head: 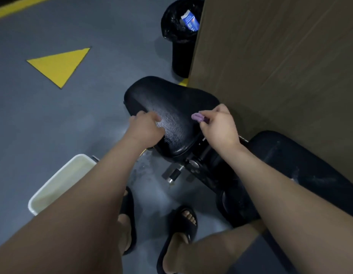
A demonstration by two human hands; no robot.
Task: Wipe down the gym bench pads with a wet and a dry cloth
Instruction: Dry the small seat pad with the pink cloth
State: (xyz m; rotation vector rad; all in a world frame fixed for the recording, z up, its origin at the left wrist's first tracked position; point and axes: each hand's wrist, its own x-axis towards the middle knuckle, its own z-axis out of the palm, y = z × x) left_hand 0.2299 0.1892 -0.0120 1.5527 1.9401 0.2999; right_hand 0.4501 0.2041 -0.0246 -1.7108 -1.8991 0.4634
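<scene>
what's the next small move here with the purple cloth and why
Probably bring the right hand inward and lay the purple cloth flat on the seat pad. The cloth is only pinched in a small bunch at the pad's right edge, and the pad's middle glistens wet, so it likely needs a wiping pass.

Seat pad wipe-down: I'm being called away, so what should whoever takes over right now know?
Left hand: rests on the seat pad at its left edge, fingers bent; whether it holds anything is unclear.
Right hand: pinches a small purple cloth over the pad's right side.
White tub holding liquid stands on the floor at left; back pad lies at right.
Done: seat pad glistens wet; back pad shows streaks.
Left: probably dry the seat pad, then finish the back pad. No second cloth in view.
</scene>
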